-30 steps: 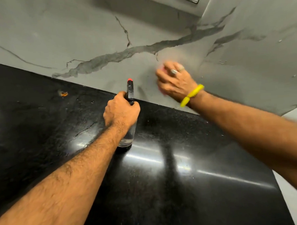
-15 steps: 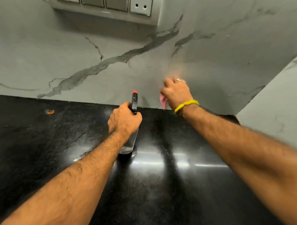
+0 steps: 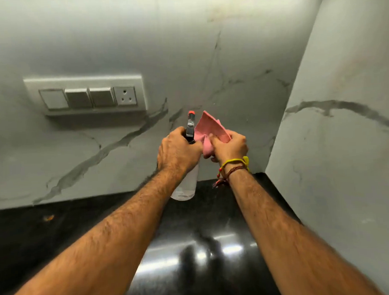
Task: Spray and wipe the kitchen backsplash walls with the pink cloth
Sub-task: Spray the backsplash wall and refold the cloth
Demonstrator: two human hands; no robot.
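So over on the left of the backsplash (image 3: 184, 47) we've got the switch plate (image 3: 86, 94) with its socket (image 3: 125, 95), and that's honestly the first thing to think about: we'd keep the spray well off it and go over that bit with a damp cloth only, because mist drifting into a socket is the obvious way this goes wrong. Moving in, our left hand (image 3: 178, 150) is wrapped around the neck of the spray bottle (image 3: 186, 181), which is held up off the black counter (image 3: 59, 231), tilted, with the red nozzle (image 3: 191, 113) pointing up toward the marble just right of the switch plate. We can't really tell if a finger is on the trigger, since the back of the hand hides it. Right beside it, nearly touching, our right hand (image 3: 230, 145) has the pink cloth (image 3: 211, 130) bunched in the fingers with a flap sticking up by the nozzle, so the cloth is off the wall for now. Looks to us like we're regrouping the cloth before the next spray. Tip: fold it into a flat pad instead of a wad, so we get a clean face against the wall, and move it clear of the nozzle before squeezing. Then a couple of light bursts on the stretch toward the corner, wiping top down, and after that the side wall (image 3: 344, 140) on the right, so drips don't run onto the counter.
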